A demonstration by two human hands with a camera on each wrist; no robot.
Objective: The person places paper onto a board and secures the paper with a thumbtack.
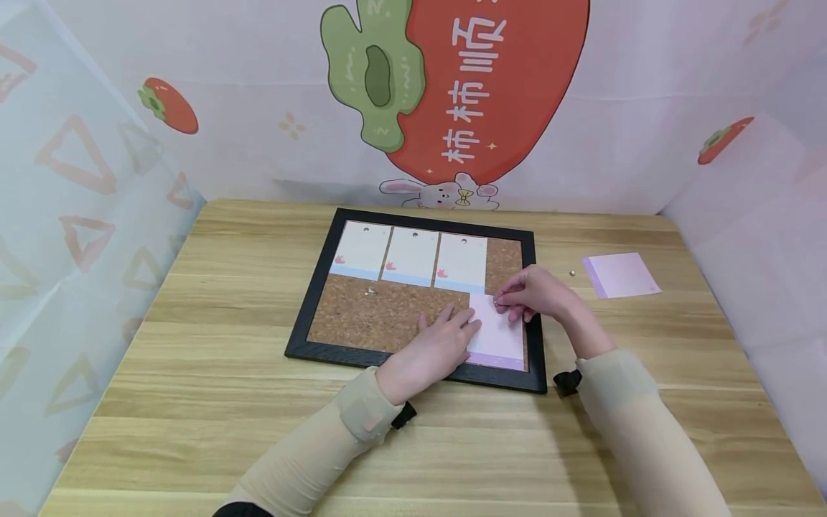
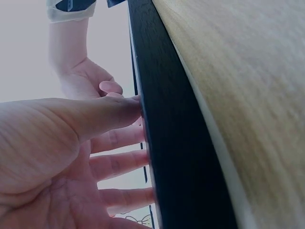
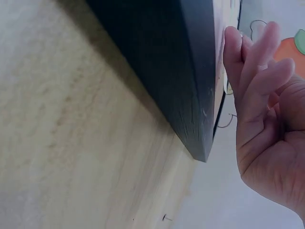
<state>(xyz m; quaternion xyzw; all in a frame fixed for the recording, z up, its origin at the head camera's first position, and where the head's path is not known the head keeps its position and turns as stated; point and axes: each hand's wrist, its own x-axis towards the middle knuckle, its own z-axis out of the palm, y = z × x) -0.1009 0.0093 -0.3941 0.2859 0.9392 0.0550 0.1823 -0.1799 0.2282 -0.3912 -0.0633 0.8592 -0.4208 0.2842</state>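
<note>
A cork board [image 1: 362, 323] in a black frame [image 1: 507, 378] lies on the wooden table. Over its lower right corner is a pink note [image 1: 496, 337] with a purple strip at the bottom. My left hand [image 1: 434, 352] rests on the board with spread fingers, their tips on the note's left edge. At the note's top edge my right hand [image 1: 543, 293] pinches a small silver thumbtack [image 1: 496, 303], mostly covered by the fingertips. In the right wrist view, the right hand [image 3: 271, 109] has thumb and fingers close together beside the frame.
Three white cards [image 1: 410, 255] with blue lower strips hang along the board's upper row, each with a tack near its top. Small tacks [image 1: 370, 291] lie on the cork. Right of the board are another pink note [image 1: 623, 275] and a loose tack [image 1: 571, 273].
</note>
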